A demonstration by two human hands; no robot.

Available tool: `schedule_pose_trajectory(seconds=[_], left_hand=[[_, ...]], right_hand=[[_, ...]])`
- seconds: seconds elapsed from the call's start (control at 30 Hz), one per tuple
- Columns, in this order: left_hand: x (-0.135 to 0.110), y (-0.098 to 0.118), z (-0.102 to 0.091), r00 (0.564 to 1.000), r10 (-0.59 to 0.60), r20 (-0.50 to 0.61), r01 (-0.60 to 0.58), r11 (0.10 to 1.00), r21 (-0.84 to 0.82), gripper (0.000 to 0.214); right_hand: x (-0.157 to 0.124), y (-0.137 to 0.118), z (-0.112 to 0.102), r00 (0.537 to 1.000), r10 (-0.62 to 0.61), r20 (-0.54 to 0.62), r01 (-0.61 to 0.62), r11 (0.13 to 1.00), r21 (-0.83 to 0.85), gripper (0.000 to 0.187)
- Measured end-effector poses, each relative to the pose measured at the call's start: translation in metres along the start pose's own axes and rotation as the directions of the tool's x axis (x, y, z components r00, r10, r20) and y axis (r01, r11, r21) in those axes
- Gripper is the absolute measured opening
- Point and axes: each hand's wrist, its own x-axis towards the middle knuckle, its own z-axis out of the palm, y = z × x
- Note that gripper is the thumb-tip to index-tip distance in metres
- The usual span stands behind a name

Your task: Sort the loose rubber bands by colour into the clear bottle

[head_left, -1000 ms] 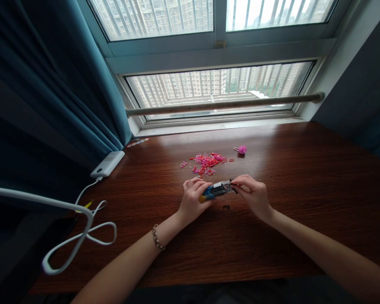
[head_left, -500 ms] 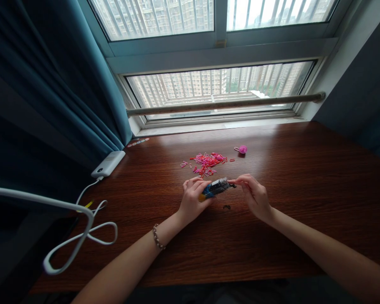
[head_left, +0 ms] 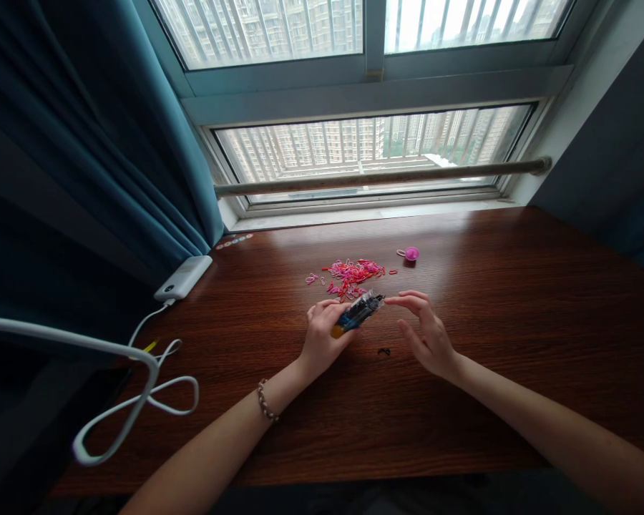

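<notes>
My left hand (head_left: 325, 330) is closed around a small packet (head_left: 362, 310) of clear, blue and yellow wrapping with black contents. The packet tilts, its clear end pointing up to the right. At that end black bits stick out, close to the index fingertip of my right hand (head_left: 429, 332). The right hand's fingers are spread, thumb apart, and nothing shows in them. Below the packet a small black piece (head_left: 384, 351) lies on the table. Just beyond my left hand is a loose pile of pink and red small loops (head_left: 354, 272).
A magenta round piece with a pale loop (head_left: 411, 254) lies at the back of the brown wooden table (head_left: 494, 300). At the left are a white power bank (head_left: 183, 277) and a looped white cable (head_left: 155, 372). The window (head_left: 376, 143) with a rail stands behind.
The packet's clear end has swung upward and slightly left in my left hand. My right hand's fingers have spread, the thumb moving away from the index finger.
</notes>
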Motion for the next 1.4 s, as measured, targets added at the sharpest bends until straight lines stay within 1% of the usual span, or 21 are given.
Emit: schedule_pose_trajectory(seconds=[0.23, 0.4, 0.47, 0.6, 0.7, 0.73, 0.8, 0.87, 0.9, 0.93, 0.97, 1.0, 1.03, 1.07, 1.13, 1.17, 1.2, 1.23, 1.33, 1.37, 1.4], left_hand=[[-0.001, 0.001, 0.000, 1.000, 0.023, 0.004, -0.023, 0.999, 0.033, 0.036], [-0.003, 0.004, 0.001, 0.991, 0.126, 0.045, -0.129, 0.989, 0.069, 0.041], [-0.003, 0.005, 0.000, 0.990, 0.135, 0.049, -0.138, 0.988, 0.064, 0.040], [-0.004, 0.012, -0.002, 0.995, 0.097, 0.033, -0.097, 0.995, 0.017, 0.036], [-0.007, 0.020, -0.002, 0.993, 0.114, 0.023, -0.114, 0.993, -0.011, 0.036], [-0.009, 0.023, -0.001, 0.991, 0.132, 0.030, -0.132, 0.991, -0.014, 0.037], [-0.012, 0.027, 0.002, 0.982, 0.180, 0.061, -0.180, 0.984, -0.013, 0.042], [-0.014, 0.029, 0.005, 0.975, 0.211, 0.071, -0.211, 0.977, 0.000, 0.052], [-0.014, 0.029, 0.006, 0.977, 0.209, 0.052, -0.210, 0.978, 0.012, 0.058], [-0.015, 0.028, 0.007, 0.980, 0.200, 0.021, -0.201, 0.979, 0.026, 0.063], [-0.015, 0.027, 0.008, 0.981, 0.194, -0.005, -0.193, 0.980, 0.040, 0.065], [-0.016, 0.027, 0.008, 0.978, 0.208, -0.009, -0.207, 0.977, 0.052, 0.061], [-0.017, 0.027, 0.008, 0.968, 0.249, 0.017, -0.249, 0.967, 0.059, 0.052], [-0.018, 0.027, 0.008, 0.947, 0.314, 0.070, -0.318, 0.946, 0.060, 0.040], [-0.019, 0.030, 0.010, 0.870, 0.447, 0.206, -0.465, 0.884, 0.046, 0.022], [-0.020, 0.031, 0.011, 0.834, 0.488, 0.258, -0.513, 0.857, 0.036, 0.020], [-0.021, 0.033, 0.012, 0.810, 0.507, 0.294, -0.537, 0.843, 0.028, 0.019], [-0.021, 0.034, 0.013, 0.802, 0.506, 0.319, -0.540, 0.841, 0.023, 0.020], [-0.021, 0.034, 0.017, 0.807, 0.473, 0.354, -0.500, 0.866, -0.015, 0.022], [-0.020, 0.033, 0.017, 0.818, 0.456, 0.351, -0.474, 0.880, -0.040, 0.023], [-0.019, 0.031, 0.016, 0.838, 0.432, 0.333, -0.434, 0.898, -0.074, 0.023]], right_hand=[[0.003, 0.004, -0.002, 0.998, -0.003, 0.069, 0.002, 1.000, 0.004, 0.037], [-0.001, 0.004, 0.005, 0.985, -0.019, 0.169, 0.014, 0.999, 0.035, 0.044], [-0.003, 0.002, 0.006, 0.989, -0.029, 0.142, 0.021, 0.998, 0.056, 0.045], [-0.004, -0.002, 0.005, 1.000, -0.005, -0.019, 0.007, 0.993, 0.119, 0.045], [-0.004, -0.007, 0.005, 0.995, 0.024, -0.095, -0.007, 0.983, 0.184, 0.058], [-0.005, -0.009, 0.006, 0.996, 0.030, -0.086, -0.011, 0.978, 0.206, 0.064], [-0.006, -0.013, 0.009, 0.999, 0.042, 0.007, -0.042, 0.964, 0.261, 0.070], [-0.008, -0.015, 0.011, 0.992, 0.076, 0.097, -0.103, 0.944, 0.313, 0.065], [-0.008, -0.015, 0.011, 0.989, 0.109, 0.097, -0.135, 0.933, 0.332, 0.061], [-0.008, -0.015, 0.011, 0.987, 0.153, 0.057, -0.164, 0.924, 0.346, 0.058], [-0.008, -0.013, 0.010, 0.978, 0.206, -0.015, -0.188, 0.916, 0.354, 0.056], [-0.008, -0.010, 0.009, 0.961, 0.256, -0.103, -0.204, 0.912, 0.357, 0.054], [-0.007, -0.007, 0.007, 0.938, 0.295, -0.184, -0.217, 0.910, 0.352, 0.053], [-0.006, -0.003, 0.005, 0.913, 0.321, -0.252, -0.227, 0.913, 0.340, 0.052], [-0.004, 0.005, 0.002, 0.880, 0.343, -0.330, -0.249, 0.922, 0.295, 0.048], [-0.003, 0.008, 0.001, 0.873, 0.349, -0.341, -0.265, 0.926, 0.269, 0.045], [-0.003, 0.010, 0.000, 0.872, 0.353, -0.339, -0.281, 0.928, 0.244, 0.042], [-0.003, 0.012, 0.000, 0.873, 0.358, -0.332, -0.296, 0.929, 0.222, 0.040], [-0.004, 0.013, -0.001, 0.886, 0.355, -0.299, -0.316, 0.933, 0.172, 0.039], [-0.004, 0.013, -0.001, 0.893, 0.343, -0.292, -0.310, 0.938, 0.154, 0.039], [-0.003, 0.012, -0.001, 0.902, 0.327, -0.283, -0.302, 0.945, 0.129, 0.039]])
